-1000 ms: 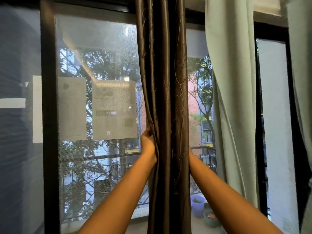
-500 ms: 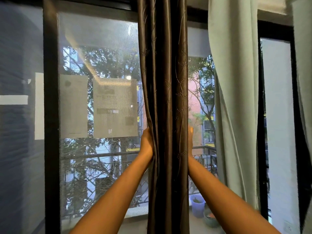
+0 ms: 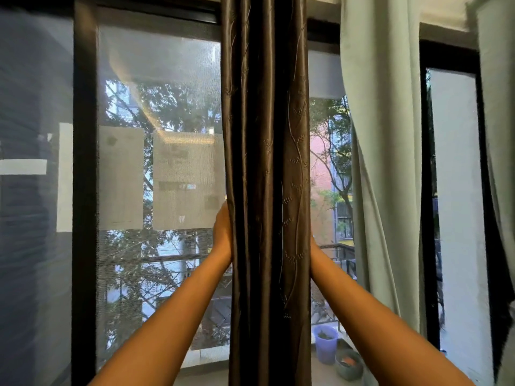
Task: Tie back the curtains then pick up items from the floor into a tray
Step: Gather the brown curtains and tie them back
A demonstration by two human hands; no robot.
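Note:
A dark brown satin curtain hangs gathered into a narrow bundle in the middle of the window. My left hand lies against its left edge at about waist height of the bundle. Its fingers wrap behind the fabric and are hidden. My right forearm reaches in from the right, and only the wrist of my right hand shows at the curtain's right edge; the rest is behind the cloth. A pale green curtain hangs loose to the right. No tie-back, tray or floor items are in view.
Black window frames stand left and right, with a mesh screen over the glass. Outside on the balcony are a railing, a blue bucket and a green bowl. Another pale curtain edge hangs at far right.
My right fingertips, seen beside the curtain half a second ago, have slipped behind the fabric. My left hand has stayed on the left edge of the bundle.

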